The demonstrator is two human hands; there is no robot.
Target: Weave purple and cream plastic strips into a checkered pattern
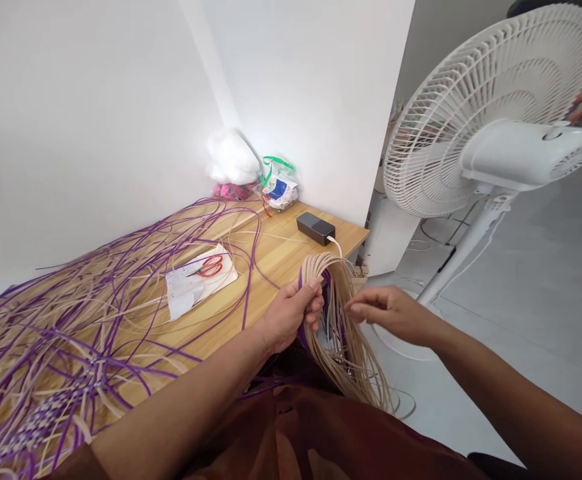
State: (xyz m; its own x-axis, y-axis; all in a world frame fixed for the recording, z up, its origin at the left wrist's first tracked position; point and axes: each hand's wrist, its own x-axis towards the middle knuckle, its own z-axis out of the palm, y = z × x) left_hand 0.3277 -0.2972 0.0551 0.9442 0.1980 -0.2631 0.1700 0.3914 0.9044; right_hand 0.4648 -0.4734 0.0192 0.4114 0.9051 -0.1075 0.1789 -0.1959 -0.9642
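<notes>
A looped bundle of long beige weaving strips [358, 350], with some purple ones among them, arches up and hangs down over my lap beside the table edge. My left hand [293, 310] is closed around the bundle near the top of its bend. To the right, my right hand [395, 313] has thumb and fingers pinched together at the bundle's outer side. Whether a strip is caught between those fingertips is hard to make out. On the table at the left lies a purple-and-white checked woven piece [45, 417], with many loose purple and beige strips spreading from it.
Red-handled scissors [211, 267] lie on white paper [183, 287] on the wooden table [275, 263]. A dark box [315, 228] with a white cable sits near the corner. Plastic bags [281, 187] stand against the wall. A white fan [491, 113] stands on the right.
</notes>
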